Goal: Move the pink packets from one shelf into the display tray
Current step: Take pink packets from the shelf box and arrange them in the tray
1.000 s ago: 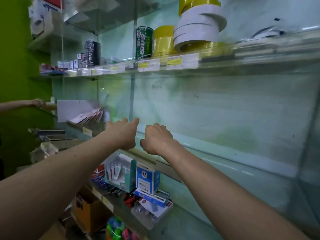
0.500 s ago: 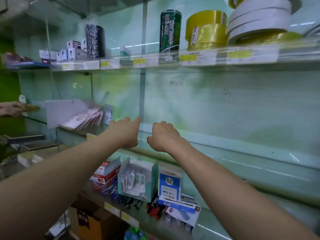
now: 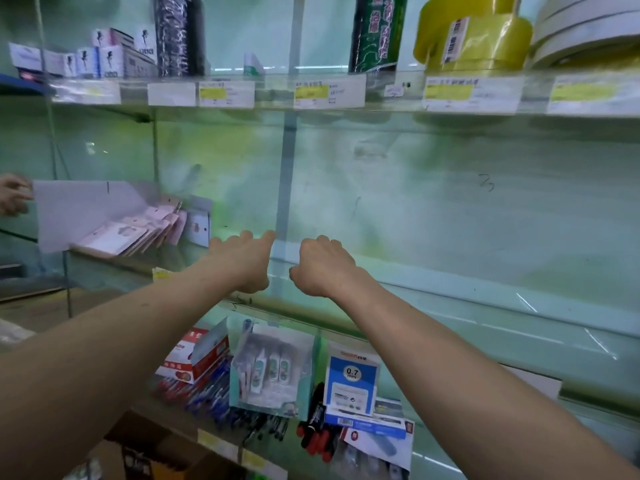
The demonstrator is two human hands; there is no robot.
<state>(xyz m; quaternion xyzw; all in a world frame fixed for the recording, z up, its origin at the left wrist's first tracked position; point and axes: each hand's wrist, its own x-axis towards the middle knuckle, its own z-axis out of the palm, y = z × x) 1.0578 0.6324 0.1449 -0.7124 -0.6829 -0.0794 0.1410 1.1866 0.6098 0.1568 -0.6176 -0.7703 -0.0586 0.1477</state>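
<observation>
Both my grips are curled and empty; the pink packets (image 3: 138, 230) lie left of my left hand (image 3: 244, 261), nearer than my right hand (image 3: 323, 268).

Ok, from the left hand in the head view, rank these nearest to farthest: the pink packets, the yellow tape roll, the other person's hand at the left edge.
Measured from the left hand:
1. Pink packets, just to its left on the same shelf level.
2. Other person's hand, far left edge, beyond the packets.
3. Yellow tape roll, upper shelf, up and to the right.
</observation>
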